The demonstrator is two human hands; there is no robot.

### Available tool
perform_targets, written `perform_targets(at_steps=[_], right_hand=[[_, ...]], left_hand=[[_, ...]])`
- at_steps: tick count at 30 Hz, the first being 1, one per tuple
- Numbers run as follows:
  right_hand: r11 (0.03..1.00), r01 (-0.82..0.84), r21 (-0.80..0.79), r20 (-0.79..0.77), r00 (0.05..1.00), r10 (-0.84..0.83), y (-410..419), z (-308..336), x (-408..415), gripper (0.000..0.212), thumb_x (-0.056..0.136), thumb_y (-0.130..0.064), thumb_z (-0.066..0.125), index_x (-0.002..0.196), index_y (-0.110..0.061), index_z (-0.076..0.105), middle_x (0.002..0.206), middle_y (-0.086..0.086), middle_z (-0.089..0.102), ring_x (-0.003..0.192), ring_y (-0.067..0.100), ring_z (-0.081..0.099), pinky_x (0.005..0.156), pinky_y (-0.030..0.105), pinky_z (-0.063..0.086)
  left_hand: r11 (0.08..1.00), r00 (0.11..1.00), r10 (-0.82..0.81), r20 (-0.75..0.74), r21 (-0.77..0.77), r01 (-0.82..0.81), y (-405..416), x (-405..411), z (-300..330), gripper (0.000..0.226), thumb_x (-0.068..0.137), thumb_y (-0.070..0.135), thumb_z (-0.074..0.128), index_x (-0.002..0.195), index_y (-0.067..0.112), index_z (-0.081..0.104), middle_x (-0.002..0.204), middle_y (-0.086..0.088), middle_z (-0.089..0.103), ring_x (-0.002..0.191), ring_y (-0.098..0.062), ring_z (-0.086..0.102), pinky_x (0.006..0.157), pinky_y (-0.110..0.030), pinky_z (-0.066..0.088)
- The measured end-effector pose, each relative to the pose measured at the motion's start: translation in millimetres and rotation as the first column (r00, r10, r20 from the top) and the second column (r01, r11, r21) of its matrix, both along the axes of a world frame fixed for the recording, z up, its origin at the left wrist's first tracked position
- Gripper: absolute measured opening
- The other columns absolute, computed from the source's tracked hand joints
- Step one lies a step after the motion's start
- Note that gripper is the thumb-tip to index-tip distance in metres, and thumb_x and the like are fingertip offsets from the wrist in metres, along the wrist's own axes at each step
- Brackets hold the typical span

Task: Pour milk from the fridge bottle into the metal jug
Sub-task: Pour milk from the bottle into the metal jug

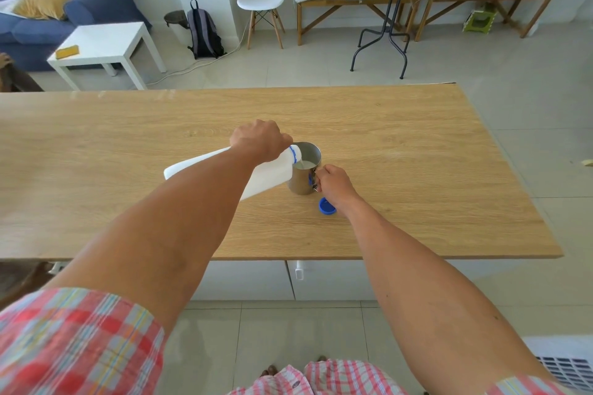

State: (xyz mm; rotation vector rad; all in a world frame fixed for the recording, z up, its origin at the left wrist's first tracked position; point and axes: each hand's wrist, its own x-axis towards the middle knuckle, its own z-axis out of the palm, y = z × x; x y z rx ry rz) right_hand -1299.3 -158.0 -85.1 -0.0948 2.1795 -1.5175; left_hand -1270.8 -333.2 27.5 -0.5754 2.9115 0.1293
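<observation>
Mid-table (417, 170), left hand (258, 139) fingers gripping tilted bottle (269, 175); right hand (335, 184) fingers clasping jug (301, 181) handle.

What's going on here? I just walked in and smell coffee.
A person is pouring milk. The left hand tips a white bottle over a metal jug on the wooden table, and milk already shows inside. The right hand steadies the jug's handle. The blue cap lies beside it.
</observation>
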Motion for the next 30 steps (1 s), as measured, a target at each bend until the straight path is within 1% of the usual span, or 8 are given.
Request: perform_targets(at_steps=[8, 14, 16, 19, 22, 24, 28, 30], right_hand=[[1.0, 0.001, 0.004, 0.0, 1.0, -0.001, -1.0, 0.0, 0.4, 0.024, 0.103, -0.02, 0.041, 0.084, -0.011, 0.052, 0.083, 0.011, 0.051, 0.076, 0.023, 0.044, 0.067, 0.035, 0.036], [1.0, 0.0, 0.002, -0.001, 1.0, 0.0, -0.2, 0.0, 0.7, 0.023, 0.104, -0.021, 0.041, 0.087, -0.012, 0.054, 0.084, 0.012, 0.051, 0.078, 0.023, 0.044, 0.069, 0.035, 0.035], [1.0, -0.001, 0.006, -0.004, 1.0, 0.001, -0.3, 0.0, 0.5, 0.023, 0.104, -0.022, 0.041, 0.087, -0.013, 0.054, 0.084, 0.012, 0.051, 0.078, 0.023, 0.044, 0.07, 0.035, 0.035], [1.0, -0.002, 0.009, -0.002, 1.0, 0.002, -0.5, -0.4, 0.6, 0.023, 0.104, -0.023, 0.041, 0.087, -0.013, 0.054, 0.085, 0.012, 0.051, 0.078, 0.023, 0.044, 0.07, 0.036, 0.035], [1.0, 0.0, 0.008, -0.003, 1.0, 0.0, -0.3, 0.0, 1.0, 0.024, 0.104, -0.023, 0.041, 0.087, -0.013, 0.054, 0.084, 0.012, 0.051, 0.078, 0.023, 0.044, 0.07, 0.035, 0.035], [1.0, 0.002, 0.009, -0.004, 1.0, -0.002, -0.5, -0.2, 1.1, 0.024, 0.104, -0.023, 0.041, 0.087, -0.013, 0.054, 0.084, 0.012, 0.051, 0.078, 0.023, 0.044, 0.07, 0.035, 0.035], [1.0, 0.009, 0.005, 0.004, 1.0, -0.009, -1.7, -0.9, 0.8, 0.024, 0.103, -0.023, 0.041, 0.086, -0.012, 0.054, 0.084, 0.012, 0.051, 0.078, 0.024, 0.044, 0.071, 0.037, 0.036], [1.0, 0.008, 0.009, 0.003, 1.0, -0.008, -1.5, -0.6, 0.6, 0.024, 0.104, -0.023, 0.041, 0.086, -0.012, 0.053, 0.085, 0.012, 0.051, 0.078, 0.024, 0.044, 0.07, 0.035, 0.036]], left_hand=[[1.0, 1.0, 0.002, -0.004, 0.004, -0.002, -0.6, -0.9, -0.2, 0.037, 0.102, 0.044, 0.04, 0.09, 0.014, 0.058, 0.08, -0.004, 0.051, 0.084, -0.031, 0.057, 0.068, -0.037, 0.038], [1.0, 1.0, 0.006, -0.001, 0.008, -0.006, -1.1, -0.5, -0.3, 0.037, 0.101, 0.043, 0.04, 0.078, 0.017, 0.051, 0.083, -0.005, 0.054, 0.083, -0.031, 0.057, 0.067, -0.036, 0.038], [1.0, 1.0, 0.012, 0.002, 0.012, -0.012, -0.9, -0.5, -0.1, 0.037, 0.101, 0.043, 0.039, 0.076, 0.017, 0.049, 0.084, -0.005, 0.054, 0.08, -0.029, 0.057, 0.066, -0.036, 0.037], [1.0, 1.0, 0.018, 0.006, 0.009, -0.018, -0.6, -0.2, 0.7, 0.038, 0.101, 0.043, 0.039, 0.076, 0.016, 0.049, 0.082, -0.004, 0.053, 0.069, -0.024, 0.051, 0.061, -0.034, 0.034], [1.0, 1.0, 0.019, 0.01, 0.007, -0.019, 0.0, -0.2, 1.1, 0.037, 0.101, 0.043, 0.039, 0.077, 0.016, 0.051, 0.083, -0.004, 0.053, 0.079, -0.029, 0.056, 0.064, -0.035, 0.037], [1.0, 1.0, 0.018, 0.012, 0.009, -0.018, 0.4, -0.2, 1.2, 0.037, 0.101, 0.042, 0.039, 0.077, 0.016, 0.05, 0.083, -0.004, 0.053, 0.081, -0.029, 0.056, 0.066, -0.036, 0.038], [1.0, 1.0, 0.018, 0.014, 0.014, -0.019, 0.3, -0.4, 2.7, 0.038, 0.101, 0.042, 0.04, 0.077, 0.015, 0.051, 0.083, -0.005, 0.055, 0.067, -0.022, 0.05, 0.061, -0.033, 0.036], [1.0, 1.0, 0.019, 0.016, 0.012, -0.019, 0.2, -0.6, 2.5, 0.039, 0.102, 0.042, 0.04, 0.076, 0.015, 0.051, 0.083, -0.005, 0.056, 0.068, -0.022, 0.05, 0.061, -0.033, 0.036]])
